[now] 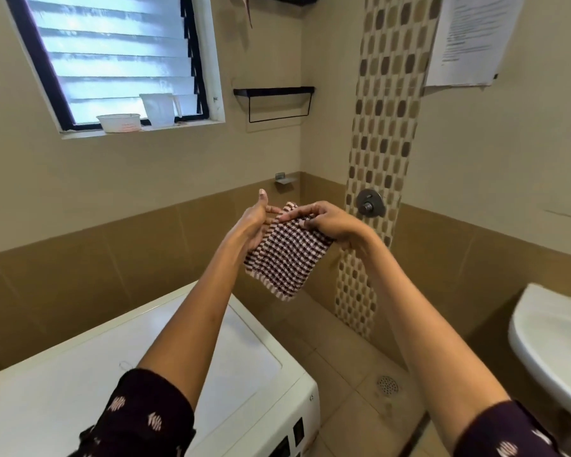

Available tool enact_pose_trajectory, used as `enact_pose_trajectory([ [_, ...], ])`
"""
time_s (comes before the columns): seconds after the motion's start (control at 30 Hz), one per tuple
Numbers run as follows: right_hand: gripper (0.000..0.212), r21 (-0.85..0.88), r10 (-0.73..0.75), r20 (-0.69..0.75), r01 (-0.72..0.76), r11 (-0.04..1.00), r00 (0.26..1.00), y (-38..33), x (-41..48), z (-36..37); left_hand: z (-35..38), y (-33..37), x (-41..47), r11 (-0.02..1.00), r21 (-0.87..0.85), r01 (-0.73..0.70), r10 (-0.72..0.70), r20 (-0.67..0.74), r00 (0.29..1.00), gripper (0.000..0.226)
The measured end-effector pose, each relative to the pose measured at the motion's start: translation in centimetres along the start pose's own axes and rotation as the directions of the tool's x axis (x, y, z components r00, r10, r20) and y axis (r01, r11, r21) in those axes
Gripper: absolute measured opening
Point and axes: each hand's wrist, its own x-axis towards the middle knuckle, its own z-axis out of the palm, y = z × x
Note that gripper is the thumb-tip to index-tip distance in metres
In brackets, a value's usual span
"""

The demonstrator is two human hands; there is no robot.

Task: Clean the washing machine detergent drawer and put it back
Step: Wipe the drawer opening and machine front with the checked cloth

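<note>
A folded dark-and-white checked cloth [285,258] hangs in the air in front of me, held between both hands. My left hand [253,225] supports it from the left side, thumb raised and fingers behind the fabric. My right hand [327,222] pinches the cloth's upper right edge with curled fingers. Below my left arm stands the white washing machine [80,384], its top and a strip of its front panel showing. The detergent drawer is not in view.
A white washbasin [548,341] juts in at the right edge. A floor drain [388,385] sits on the tan tiles between machine and basin. On the windowsill stand a white bowl [119,122] and a clear jug [160,109]. A black wall shelf [274,92] hangs above.
</note>
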Motion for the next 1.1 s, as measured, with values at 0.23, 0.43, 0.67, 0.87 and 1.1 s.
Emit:
enact_pose_trajectory([
  [0.23, 0.044, 0.347, 0.052, -0.1, -0.014, 0.938, 0.994, 0.9, -1.0, -2.8, -0.4, -6.4, 2.9, 0.883, -0.253, 0.395, -0.373, 0.129, 0.919, 0.091],
  [0.43, 0.046, 0.513, 0.138, -0.129, -0.053, 0.857, 0.982, 3.9, 0.7, -7.7, 5.9, -6.9, 5.0, 0.674, -0.608, 0.419, -0.168, 0.426, 0.889, 0.077],
  [0.67, 0.031, 0.441, 0.167, -0.201, -0.063, 0.895, 0.965, 10.1, 4.5, -17.2, 12.7, -3.2, 12.9, 0.873, -0.434, 0.222, -0.178, 0.141, 0.974, 0.011],
  [0.87, 0.032, 0.358, 0.2, -0.189, -0.123, 0.926, 0.961, 13.8, 8.4, -21.9, 17.5, -2.2, 17.0, 0.927, -0.371, 0.055, -0.112, -0.135, 0.984, 0.049],
  [1.1, 0.035, 0.131, 0.103, -0.187, -0.079, 0.988, 0.977, 13.7, 15.9, -23.0, 16.5, -0.1, 22.7, 0.991, -0.11, -0.075, 0.048, -0.225, 0.973, 0.03],
])
